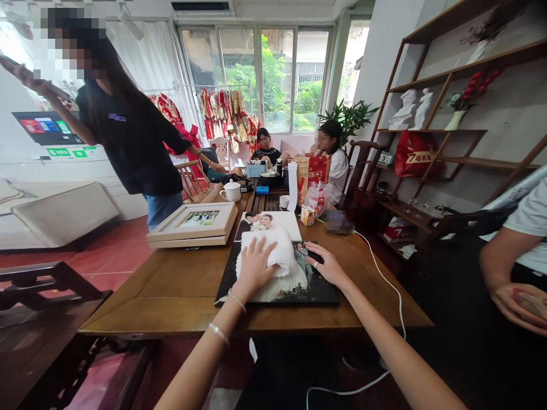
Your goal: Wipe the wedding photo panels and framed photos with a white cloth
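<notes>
A large open photo album point(277, 287) with wedding pictures lies on the wooden table point(171, 285) in front of me. On its near page my left hand point(253, 269) presses flat on a white cloth point(280, 255), fingers spread. My right hand point(325, 263) rests flat on the album's right edge, fingers stretched out, a ring on one finger. Neither hand grips anything.
Stacked light wooden picture frames point(194, 223) sit left of the album. A white cable point(387, 279) runs along the table's right side. A teapot point(232, 190), snack bags point(314, 173) and boxes stand farther back. One person stands at left, two sit behind, another's arm point(508, 267) is at right. Shelves line the right wall.
</notes>
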`<act>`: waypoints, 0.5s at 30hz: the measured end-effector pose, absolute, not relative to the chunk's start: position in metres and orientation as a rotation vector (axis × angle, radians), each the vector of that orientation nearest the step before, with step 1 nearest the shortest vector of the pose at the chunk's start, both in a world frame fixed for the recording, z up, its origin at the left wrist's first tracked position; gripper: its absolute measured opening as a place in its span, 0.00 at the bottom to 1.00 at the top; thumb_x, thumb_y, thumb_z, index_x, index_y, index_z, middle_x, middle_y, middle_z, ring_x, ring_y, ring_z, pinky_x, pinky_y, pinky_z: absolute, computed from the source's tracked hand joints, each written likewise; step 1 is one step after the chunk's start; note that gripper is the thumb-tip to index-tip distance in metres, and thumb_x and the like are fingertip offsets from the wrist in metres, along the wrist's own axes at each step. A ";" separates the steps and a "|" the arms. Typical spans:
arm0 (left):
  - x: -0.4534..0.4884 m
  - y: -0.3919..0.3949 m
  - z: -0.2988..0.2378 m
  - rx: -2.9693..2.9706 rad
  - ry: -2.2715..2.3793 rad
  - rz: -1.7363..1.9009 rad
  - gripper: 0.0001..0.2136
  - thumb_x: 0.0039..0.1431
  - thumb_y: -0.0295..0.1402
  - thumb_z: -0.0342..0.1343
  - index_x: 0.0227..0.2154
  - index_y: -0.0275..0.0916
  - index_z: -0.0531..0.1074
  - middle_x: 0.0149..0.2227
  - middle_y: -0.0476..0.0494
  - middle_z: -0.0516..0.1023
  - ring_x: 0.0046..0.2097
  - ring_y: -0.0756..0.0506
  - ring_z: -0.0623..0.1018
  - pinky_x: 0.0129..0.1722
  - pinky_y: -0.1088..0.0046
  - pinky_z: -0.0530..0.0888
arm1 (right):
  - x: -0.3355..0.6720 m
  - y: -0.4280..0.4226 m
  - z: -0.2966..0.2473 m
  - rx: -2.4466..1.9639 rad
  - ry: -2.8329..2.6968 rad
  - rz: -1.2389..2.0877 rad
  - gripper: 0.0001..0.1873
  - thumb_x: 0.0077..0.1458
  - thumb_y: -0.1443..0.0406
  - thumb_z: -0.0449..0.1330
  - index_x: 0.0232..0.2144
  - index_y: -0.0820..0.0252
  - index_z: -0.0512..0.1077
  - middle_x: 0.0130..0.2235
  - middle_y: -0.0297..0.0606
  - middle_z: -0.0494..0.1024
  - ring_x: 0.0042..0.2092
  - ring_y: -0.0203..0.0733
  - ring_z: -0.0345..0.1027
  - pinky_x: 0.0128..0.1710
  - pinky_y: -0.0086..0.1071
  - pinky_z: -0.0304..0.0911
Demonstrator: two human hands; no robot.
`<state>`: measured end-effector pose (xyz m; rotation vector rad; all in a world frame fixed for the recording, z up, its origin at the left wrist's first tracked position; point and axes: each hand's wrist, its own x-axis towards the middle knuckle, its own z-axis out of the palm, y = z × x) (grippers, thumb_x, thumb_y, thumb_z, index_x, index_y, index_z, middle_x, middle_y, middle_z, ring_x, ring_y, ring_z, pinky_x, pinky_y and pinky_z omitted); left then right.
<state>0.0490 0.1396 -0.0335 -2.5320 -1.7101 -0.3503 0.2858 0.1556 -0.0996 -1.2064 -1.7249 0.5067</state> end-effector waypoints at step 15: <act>0.086 0.060 -0.038 -2.757 -1.559 -0.187 0.31 0.51 0.39 0.55 0.59 0.45 0.56 0.67 0.43 0.43 0.66 0.33 0.41 0.59 0.41 0.51 | 0.286 0.156 -0.099 -1.163 -1.680 0.567 0.22 0.46 0.67 0.59 0.47 0.57 0.73 0.54 0.43 0.72 0.58 0.48 0.62 0.60 0.47 0.54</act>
